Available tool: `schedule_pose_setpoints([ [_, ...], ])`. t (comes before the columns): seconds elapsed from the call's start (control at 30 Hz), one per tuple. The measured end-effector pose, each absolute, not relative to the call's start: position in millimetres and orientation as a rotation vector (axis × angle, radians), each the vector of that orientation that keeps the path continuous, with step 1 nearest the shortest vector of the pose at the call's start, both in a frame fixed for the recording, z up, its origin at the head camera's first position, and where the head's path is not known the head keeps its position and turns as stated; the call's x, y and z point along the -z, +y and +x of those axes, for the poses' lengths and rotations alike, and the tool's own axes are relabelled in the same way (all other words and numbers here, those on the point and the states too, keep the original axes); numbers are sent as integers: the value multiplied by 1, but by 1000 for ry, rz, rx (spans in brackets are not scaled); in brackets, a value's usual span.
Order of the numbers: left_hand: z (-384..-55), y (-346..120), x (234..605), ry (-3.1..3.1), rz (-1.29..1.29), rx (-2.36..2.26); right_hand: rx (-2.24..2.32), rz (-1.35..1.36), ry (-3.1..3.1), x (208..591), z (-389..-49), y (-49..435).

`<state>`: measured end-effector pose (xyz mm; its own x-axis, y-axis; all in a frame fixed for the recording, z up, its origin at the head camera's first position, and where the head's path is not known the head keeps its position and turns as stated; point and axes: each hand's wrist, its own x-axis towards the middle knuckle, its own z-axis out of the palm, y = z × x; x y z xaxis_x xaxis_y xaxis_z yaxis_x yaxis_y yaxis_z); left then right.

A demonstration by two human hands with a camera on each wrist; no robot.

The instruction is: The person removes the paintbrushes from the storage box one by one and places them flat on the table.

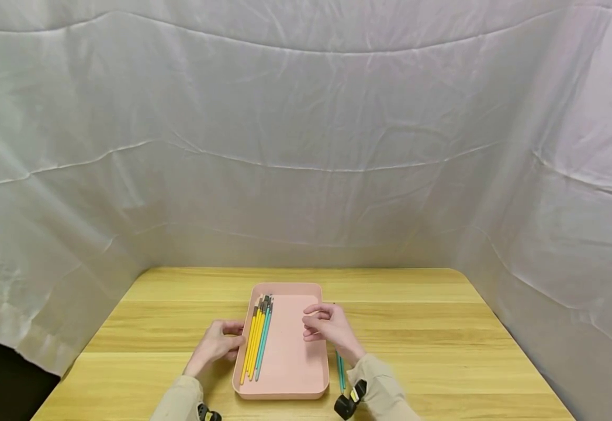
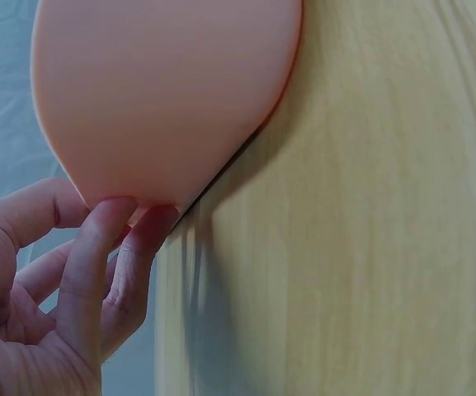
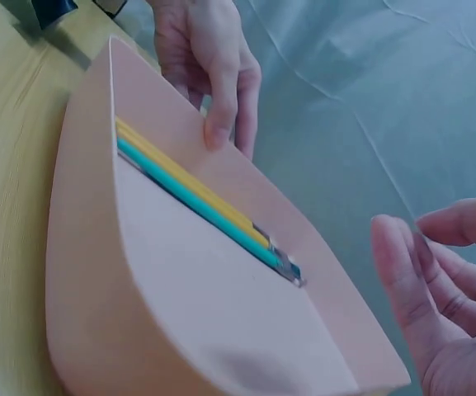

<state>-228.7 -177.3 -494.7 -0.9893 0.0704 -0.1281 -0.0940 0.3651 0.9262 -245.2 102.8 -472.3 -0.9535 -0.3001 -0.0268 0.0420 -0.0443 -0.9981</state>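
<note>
A pink tray (image 1: 297, 374) with a raised rim stands on the table, and several yellow and teal paintbrushes (image 1: 256, 345) lie side by side along its left part. My left hand (image 1: 217, 345) holds the tray's left wall, thumb over the rim and fingers outside. In the left wrist view, the fingertips (image 2: 151, 227) press against the pink wall. Over the tray's right rim hovers my right hand (image 1: 332, 327), fingers loosely bent and nothing visible between them. Close to its wrist, teal paintbrushes (image 1: 340, 371) lie on the table, partly hidden by the forearm.
The wooden table (image 1: 416, 327) extends to both sides of the tray. Grey-white cloth (image 1: 306, 204) hangs behind it and along the sides. Black devices are strapped at both wrists, such as the right wrist camera (image 1: 350, 400).
</note>
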Motion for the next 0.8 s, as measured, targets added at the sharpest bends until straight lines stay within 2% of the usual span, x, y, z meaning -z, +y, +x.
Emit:
schedule_pose_setpoints([
  [0.6, -229, -179, 494, 2455, 8, -1699, 1993, -382, 2049, 466, -263, 60],
  [0.8, -230, -180, 495, 2473, 29, -1683, 2010, -306, 2006, 472, -273, 49],
])
